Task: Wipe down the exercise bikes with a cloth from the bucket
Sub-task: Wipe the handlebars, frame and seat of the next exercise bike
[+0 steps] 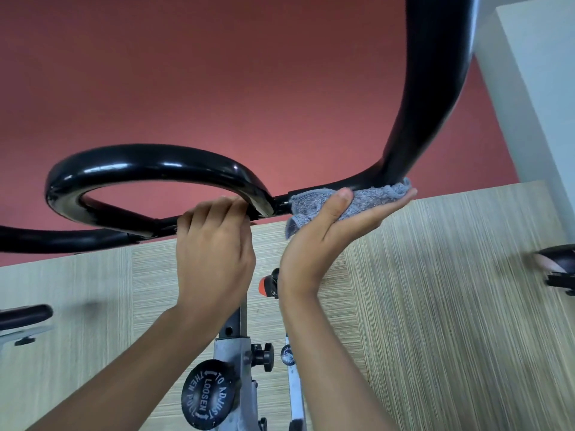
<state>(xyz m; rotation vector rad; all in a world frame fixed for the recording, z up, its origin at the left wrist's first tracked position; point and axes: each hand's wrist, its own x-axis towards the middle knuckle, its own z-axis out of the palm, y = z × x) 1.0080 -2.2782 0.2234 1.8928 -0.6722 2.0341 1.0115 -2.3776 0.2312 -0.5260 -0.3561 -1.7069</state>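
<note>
My left hand [214,247] was curled tight round the handlebar [149,164], a glossy black tube looping in a round bend. My right hand [329,231] lay palm up, fingers straight, thumb pinning the cloth [364,197] to the palm and pressing it up under the bar where the tube swept upward. The cloth was grey, nubbly, crumpled, one corner hanging. Below, a grey metal post [231,348] carried a round black knob [207,395] with white lettering, and an orange cap [264,286] sat beside my wrist, over the pale, streaky floor [435,306]

Knob [209,395]: "TO ADJUST LOOSEN THEN PULL"
</note>
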